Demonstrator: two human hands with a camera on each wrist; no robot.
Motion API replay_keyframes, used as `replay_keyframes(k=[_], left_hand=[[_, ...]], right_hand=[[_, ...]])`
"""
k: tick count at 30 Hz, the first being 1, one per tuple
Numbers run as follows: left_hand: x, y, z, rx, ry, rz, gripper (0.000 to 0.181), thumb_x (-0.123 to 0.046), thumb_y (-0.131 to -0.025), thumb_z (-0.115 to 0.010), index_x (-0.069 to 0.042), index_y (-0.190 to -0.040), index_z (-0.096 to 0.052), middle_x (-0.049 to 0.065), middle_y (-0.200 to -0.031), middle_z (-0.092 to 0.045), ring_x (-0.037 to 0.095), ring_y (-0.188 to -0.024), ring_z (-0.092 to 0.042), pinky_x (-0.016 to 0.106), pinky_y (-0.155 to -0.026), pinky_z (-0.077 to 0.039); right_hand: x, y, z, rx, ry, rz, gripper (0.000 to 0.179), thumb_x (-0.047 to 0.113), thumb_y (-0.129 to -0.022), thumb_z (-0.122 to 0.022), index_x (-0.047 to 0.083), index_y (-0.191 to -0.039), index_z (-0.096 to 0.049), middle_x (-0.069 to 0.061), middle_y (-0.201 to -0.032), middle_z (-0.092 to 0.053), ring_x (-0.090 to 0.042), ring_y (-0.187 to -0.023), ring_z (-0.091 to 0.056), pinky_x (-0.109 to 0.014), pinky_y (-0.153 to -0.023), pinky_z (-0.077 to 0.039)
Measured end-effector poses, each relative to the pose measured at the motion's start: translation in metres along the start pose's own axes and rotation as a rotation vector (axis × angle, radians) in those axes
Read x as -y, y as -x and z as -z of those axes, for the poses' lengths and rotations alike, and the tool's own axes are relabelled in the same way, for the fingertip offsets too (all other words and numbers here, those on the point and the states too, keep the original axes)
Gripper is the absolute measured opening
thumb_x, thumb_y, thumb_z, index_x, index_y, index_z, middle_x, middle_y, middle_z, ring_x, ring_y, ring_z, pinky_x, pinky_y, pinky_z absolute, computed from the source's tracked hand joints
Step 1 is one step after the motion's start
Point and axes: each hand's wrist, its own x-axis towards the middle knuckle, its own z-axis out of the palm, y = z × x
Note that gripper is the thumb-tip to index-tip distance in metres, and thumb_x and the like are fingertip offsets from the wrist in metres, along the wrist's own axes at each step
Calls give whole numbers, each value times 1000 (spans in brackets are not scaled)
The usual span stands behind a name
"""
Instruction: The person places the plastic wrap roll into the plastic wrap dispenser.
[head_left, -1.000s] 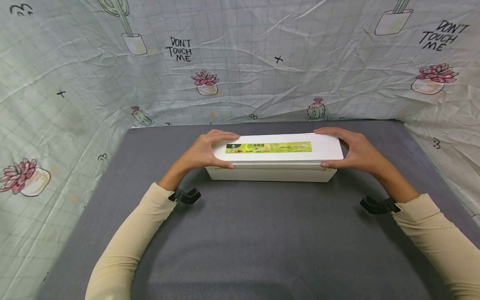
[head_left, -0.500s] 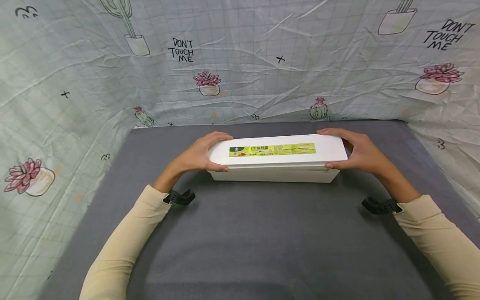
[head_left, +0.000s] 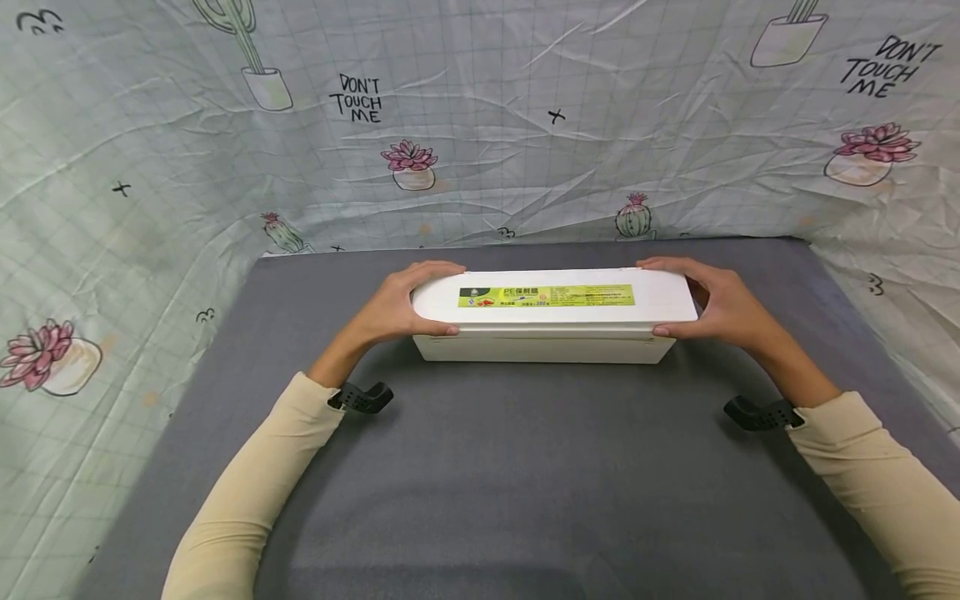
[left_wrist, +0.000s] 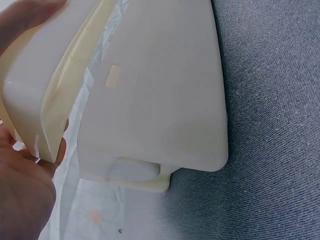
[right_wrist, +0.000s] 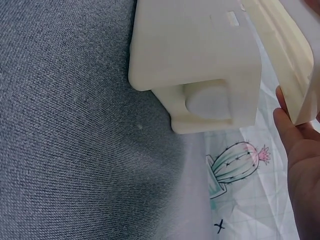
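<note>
A white cling film box stands crosswise at the back of the table, its lid [head_left: 660, 292] lifted off its base [head_left: 540, 350]. My left hand [head_left: 386, 304] grips the lid's left end, thumb on the front edge and fingers at the back. The right hand [head_left: 723, 304] holds the other end the same way. In the left wrist view, the lid [left_wrist: 30, 95] sits apart from the base [left_wrist: 155, 90], with backdrop cloth showing through the gap. From the right wrist, the base [right_wrist: 195, 45] shows an opening in its end, with a pale rounded roll [right_wrist: 207, 100] inside.
Grey cloth covers the table [head_left: 525, 483]. Behind it hangs a wrinkled pale curtain [head_left: 487, 108] printed with potted plants and lettering, which also runs along the left side. Black straps [head_left: 757, 412] circle both wrists.
Both hands have moved slightly apart toward the lid's ends. The lid tipped lower at its left end half a second ago and now lies nearly level. The base has stayed put.
</note>
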Motion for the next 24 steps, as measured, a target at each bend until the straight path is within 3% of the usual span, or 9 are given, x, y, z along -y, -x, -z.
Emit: replay_keyframes(k=[17, 24], left_hand=[[7, 3, -4, 21, 33, 27, 79, -29, -69, -95, -24, -141, -62, -4, -146, -56, 18, -125, -49, 41, -89, -39], [8, 5, -6, 32, 36, 33, 79, -29, -70, -94, -22, -142, -61, -4, -146, -56, 19, -125, -49, 41, -88, -40]], right_hand=[[-7, 1, -6, 5, 46, -51, 88, -14, -63, -90, 2, -143, -56, -2, -143, -58, -5, -106, -58, -13, -79, -48], [11, 0, -11, 7, 95, -59, 84, -16, -63, -88, -5, -140, -55, -19, -140, -57, 0, -102, -57, -12, -77, -47]])
